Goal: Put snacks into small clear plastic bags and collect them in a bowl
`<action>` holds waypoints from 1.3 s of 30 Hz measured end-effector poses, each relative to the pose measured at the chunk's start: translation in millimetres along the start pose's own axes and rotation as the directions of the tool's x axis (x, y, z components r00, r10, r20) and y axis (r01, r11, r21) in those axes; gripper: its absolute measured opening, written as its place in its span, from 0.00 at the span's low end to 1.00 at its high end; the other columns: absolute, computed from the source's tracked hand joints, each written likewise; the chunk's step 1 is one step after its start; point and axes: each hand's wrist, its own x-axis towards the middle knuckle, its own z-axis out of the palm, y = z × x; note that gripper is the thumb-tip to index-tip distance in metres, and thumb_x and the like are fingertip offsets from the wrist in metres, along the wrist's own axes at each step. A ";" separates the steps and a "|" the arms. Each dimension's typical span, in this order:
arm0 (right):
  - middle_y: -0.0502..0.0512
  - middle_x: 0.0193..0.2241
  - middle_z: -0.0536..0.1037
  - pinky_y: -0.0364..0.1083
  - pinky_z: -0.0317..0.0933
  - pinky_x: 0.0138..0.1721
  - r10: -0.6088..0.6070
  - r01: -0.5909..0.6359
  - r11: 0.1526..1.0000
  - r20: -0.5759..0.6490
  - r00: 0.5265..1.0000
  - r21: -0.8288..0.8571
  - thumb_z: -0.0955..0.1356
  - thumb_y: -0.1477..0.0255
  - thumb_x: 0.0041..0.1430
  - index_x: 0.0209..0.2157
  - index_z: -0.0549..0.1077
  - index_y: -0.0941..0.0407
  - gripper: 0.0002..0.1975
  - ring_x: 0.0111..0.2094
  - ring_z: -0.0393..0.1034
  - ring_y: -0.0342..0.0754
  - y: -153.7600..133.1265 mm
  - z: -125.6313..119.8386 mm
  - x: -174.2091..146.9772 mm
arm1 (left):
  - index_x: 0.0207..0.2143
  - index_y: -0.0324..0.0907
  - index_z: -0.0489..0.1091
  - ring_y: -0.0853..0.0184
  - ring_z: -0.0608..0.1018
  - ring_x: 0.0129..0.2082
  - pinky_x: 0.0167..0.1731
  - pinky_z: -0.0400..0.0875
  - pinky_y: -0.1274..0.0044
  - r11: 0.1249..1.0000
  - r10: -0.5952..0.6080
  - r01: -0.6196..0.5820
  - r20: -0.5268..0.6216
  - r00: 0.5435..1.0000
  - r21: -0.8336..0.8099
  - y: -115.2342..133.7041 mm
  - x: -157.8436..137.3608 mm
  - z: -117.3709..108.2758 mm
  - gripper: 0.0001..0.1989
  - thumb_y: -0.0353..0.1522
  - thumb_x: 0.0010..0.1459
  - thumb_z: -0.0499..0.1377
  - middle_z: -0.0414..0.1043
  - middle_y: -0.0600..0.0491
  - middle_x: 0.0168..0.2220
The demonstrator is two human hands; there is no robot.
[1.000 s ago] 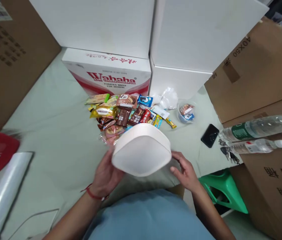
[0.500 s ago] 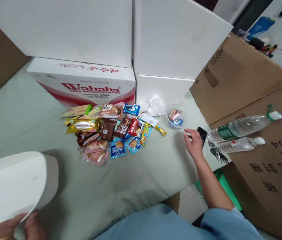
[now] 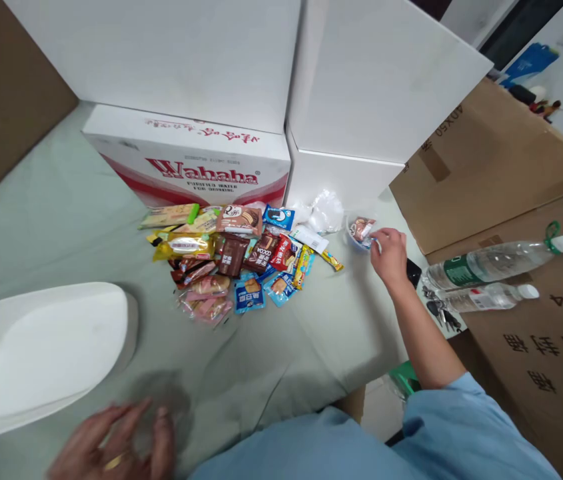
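Cup (image 3: pixel 350 235) right of the snack pile (image 3: pixel 232 257), on pale green cloth (image 3: pixel 311 347); right hand (image 3: pixel 390 259) at its rim, fingers bent, grip cannot be told; basin (image 3: pixel 56 353) left of pile; left hand (image 3: pixel 118 445) nearer the body, fingers parted, unladen; carton (image 3: pixel 186 157) behind pile reads "Wahaha", "PURIFIED WATER"; wrapper (image 3: pixel 263 253), "COCOA"; cardboard (image 3: pixel 491 140) rightward, "40X50".

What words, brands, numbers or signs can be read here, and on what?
"Wahaha ®": white-and-red box
"PURIFIED WATER FOR DRINKING": same box
"COCOA": brown packet
"40X50": right-hand cardboard box
Too small or blurred: tub packets, other packets, bottle labels.
Upside-down print on both boxes: not certain enough to quote.
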 end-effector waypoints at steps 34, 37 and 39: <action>0.43 0.19 0.65 0.41 0.51 0.21 0.366 -0.547 -0.067 0.530 0.765 0.835 0.74 0.58 0.49 0.28 0.68 0.53 0.16 0.19 0.55 0.41 -154.5 18.6 -124.4 | 0.49 0.44 0.65 0.69 0.75 0.31 0.27 0.72 0.77 0.756 -0.100 0.399 0.511 0.854 -0.518 171.7 69.4 74.1 0.25 0.45 0.54 0.68 0.70 0.54 0.39; 0.42 0.19 0.65 0.41 0.52 0.23 0.280 -0.568 0.086 0.527 0.802 0.819 0.73 0.55 0.55 0.31 0.70 0.53 0.17 0.21 0.55 0.41 -176.0 15.1 -149.9 | 0.53 0.44 0.65 0.65 0.78 0.34 0.34 0.76 0.72 0.751 -0.100 0.428 0.553 0.827 -0.503 183.1 64.3 89.6 0.32 0.44 0.49 0.71 0.74 0.51 0.43; 0.42 0.20 0.65 0.42 0.52 0.23 0.206 -0.570 0.150 0.538 0.817 0.808 0.73 0.53 0.56 0.32 0.70 0.53 0.18 0.21 0.56 0.42 -182.7 12.5 -157.2 | 0.49 0.44 0.68 0.61 0.79 0.39 0.38 0.78 0.69 0.739 -0.130 0.451 0.552 0.824 -0.500 180.9 61.0 97.1 0.26 0.43 0.52 0.69 0.75 0.49 0.44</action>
